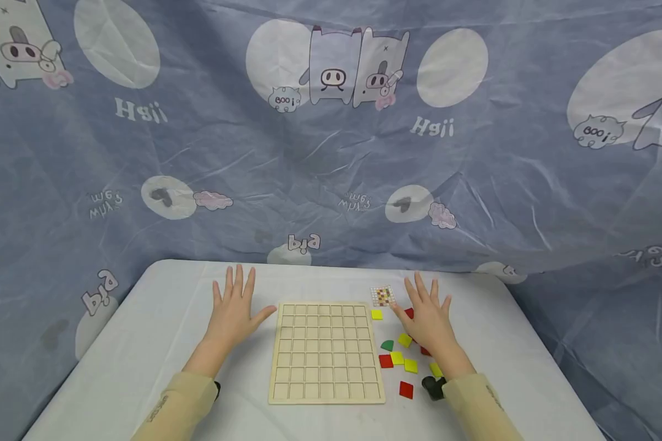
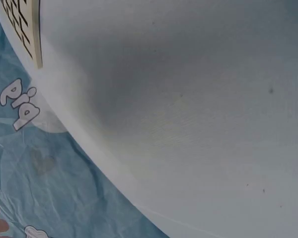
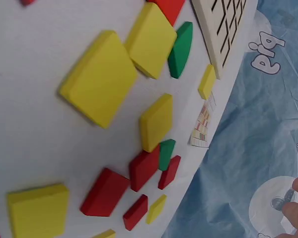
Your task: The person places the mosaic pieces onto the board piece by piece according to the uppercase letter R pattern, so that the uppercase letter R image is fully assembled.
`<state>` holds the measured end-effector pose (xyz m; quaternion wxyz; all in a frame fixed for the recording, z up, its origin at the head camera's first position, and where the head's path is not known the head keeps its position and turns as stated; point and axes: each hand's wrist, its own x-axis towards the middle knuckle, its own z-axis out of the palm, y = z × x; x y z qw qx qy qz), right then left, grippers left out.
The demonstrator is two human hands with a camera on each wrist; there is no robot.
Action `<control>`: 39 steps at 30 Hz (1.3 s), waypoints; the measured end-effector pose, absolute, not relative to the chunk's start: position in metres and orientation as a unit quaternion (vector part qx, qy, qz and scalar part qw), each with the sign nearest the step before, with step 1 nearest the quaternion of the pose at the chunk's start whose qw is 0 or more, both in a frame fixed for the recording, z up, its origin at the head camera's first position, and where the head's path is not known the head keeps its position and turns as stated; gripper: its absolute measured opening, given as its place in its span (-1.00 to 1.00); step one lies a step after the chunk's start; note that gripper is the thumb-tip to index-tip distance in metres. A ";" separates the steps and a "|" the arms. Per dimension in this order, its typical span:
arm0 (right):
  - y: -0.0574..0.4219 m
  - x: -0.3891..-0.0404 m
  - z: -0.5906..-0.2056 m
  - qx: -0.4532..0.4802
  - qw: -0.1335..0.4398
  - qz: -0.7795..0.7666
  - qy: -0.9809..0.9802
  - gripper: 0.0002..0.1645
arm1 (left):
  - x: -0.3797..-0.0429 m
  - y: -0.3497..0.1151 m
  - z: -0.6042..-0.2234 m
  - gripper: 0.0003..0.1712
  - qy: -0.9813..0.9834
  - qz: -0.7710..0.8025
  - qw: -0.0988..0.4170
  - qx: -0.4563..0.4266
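Note:
My left hand (image 1: 232, 315) is spread out with straight fingers over the white table, just left of a square wooden grid board (image 1: 328, 354). Its thumb tip points at the board's upper left corner. On the other side, my right hand (image 1: 430, 318) is also spread, holding nothing, and covers part of a scatter of tiles. Yellow square tiles (image 3: 100, 79), red square tiles (image 3: 105, 192) and green rounded pieces (image 3: 181, 49) lie loose below it. A small card with a coloured grid pattern (image 1: 383, 296) sits by the right thumb. The board's cells hold no tiles.
A dark wristband part (image 1: 433, 388) shows at the right cuff. One red tile (image 1: 406, 389) lies nearer the front, apart from the others. Behind the white table (image 1: 182, 282) hangs a blue-grey cloth (image 1: 320, 159) printed with cartoon pigs.

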<state>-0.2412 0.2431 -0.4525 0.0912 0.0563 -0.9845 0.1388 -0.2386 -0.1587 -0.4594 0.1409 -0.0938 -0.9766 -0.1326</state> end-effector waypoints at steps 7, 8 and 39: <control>0.244 -0.232 -0.466 0.061 0.078 0.156 -0.983 -0.06 | -0.231 -0.160 -0.468 0.12 -0.975 -0.143 0.137 -0.098; 0.245 -0.231 -0.468 0.060 0.076 0.159 -0.983 -0.07 | -0.231 -0.161 -0.469 0.12 -0.975 -0.145 0.135 -0.099; 0.237 -0.215 -0.492 -0.045 0.013 0.219 -0.975 -0.47 | -0.203 -0.154 -0.510 0.01 -0.972 -0.127 -0.018 -0.196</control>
